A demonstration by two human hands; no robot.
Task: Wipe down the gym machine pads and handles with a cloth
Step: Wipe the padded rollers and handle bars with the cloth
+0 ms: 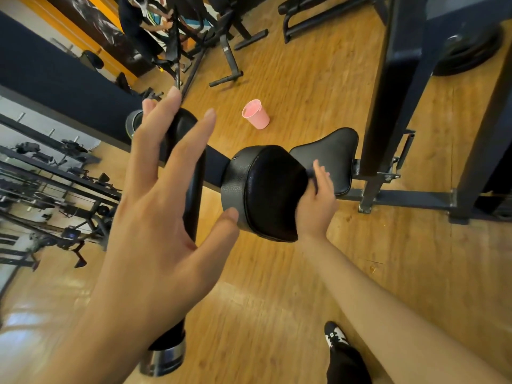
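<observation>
A thick black pad (270, 189) sits on the machine's arm at mid-frame, with a flatter black seat pad (329, 159) just behind it. My right hand (315, 200) lies against the thick pad's right edge, and its fingers pinch a small dark piece of cloth (310, 174), mostly hidden. My left hand (160, 195) hovers close to the camera with fingers spread and straight, holding nothing. It is in front of a long black roller pad (195, 187) with metal end caps.
A pink cup (256, 114) stands on the wooden floor beyond the pads. The machine's dark steel upright (388, 92) and base bar rise at right, with a weight plate (471, 51) behind. Another person (135, 26) and benches are at the back. My shoe (336, 335) is below.
</observation>
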